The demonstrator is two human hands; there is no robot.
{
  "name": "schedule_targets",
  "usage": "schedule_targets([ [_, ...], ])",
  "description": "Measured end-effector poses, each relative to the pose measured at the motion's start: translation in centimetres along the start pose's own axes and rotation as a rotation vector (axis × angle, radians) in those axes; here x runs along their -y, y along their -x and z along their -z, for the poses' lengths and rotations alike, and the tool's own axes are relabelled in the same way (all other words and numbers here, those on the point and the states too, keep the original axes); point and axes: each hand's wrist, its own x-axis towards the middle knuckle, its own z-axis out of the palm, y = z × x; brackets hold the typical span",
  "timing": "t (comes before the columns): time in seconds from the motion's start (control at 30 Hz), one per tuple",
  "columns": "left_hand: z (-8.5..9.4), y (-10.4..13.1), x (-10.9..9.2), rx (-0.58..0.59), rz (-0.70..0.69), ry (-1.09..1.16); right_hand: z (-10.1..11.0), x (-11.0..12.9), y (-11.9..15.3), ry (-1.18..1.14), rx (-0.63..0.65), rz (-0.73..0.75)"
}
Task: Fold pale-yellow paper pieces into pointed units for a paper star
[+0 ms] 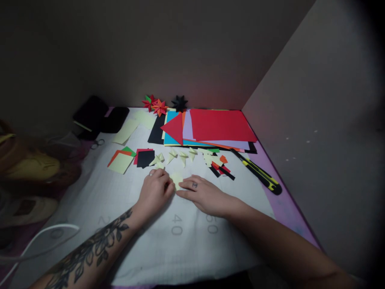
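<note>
A small pale yellow paper piece (177,179) lies on the white sheet between my two hands. My left hand (155,188) is closed at its left edge, fingers curled and pressed together on the paper. My right hand (204,194) rests at the right edge, its fingers stretched out and a little apart, the fingertips touching the paper. Just beyond stand several folded pale yellow pieces (183,157) in a row. Left of them are a black paper square (146,159) over red ones and a pale yellow square (120,163) over orange and green.
Coloured sheets with a red one (222,125) on top lie at the back. A yellow-black cutter (260,176) is at right, beside paper scraps (215,160). Paper stars (159,107) stand by the wall. Small scissors (98,143) and a black case (114,119) are at left.
</note>
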Motion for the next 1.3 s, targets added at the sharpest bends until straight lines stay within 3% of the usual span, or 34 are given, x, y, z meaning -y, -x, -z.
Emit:
schedule_targets([
  [0.73, 0.1, 0.2, -0.3, 0.020, 0.018, -0.036, 0.0, 0.2, -0.1, 0.066, -0.013, 0.000],
  [1.1, -0.1, 0.7, 0.9, -0.088, 0.047, -0.104, 0.2, 0.5, -0.2, 0.060, -0.010, 0.002],
  [1.3, -0.5, 1.5, -0.5, -0.085, -0.010, -0.037, -0.1, 0.4, -0.2, 0.072, -0.015, -0.001],
])
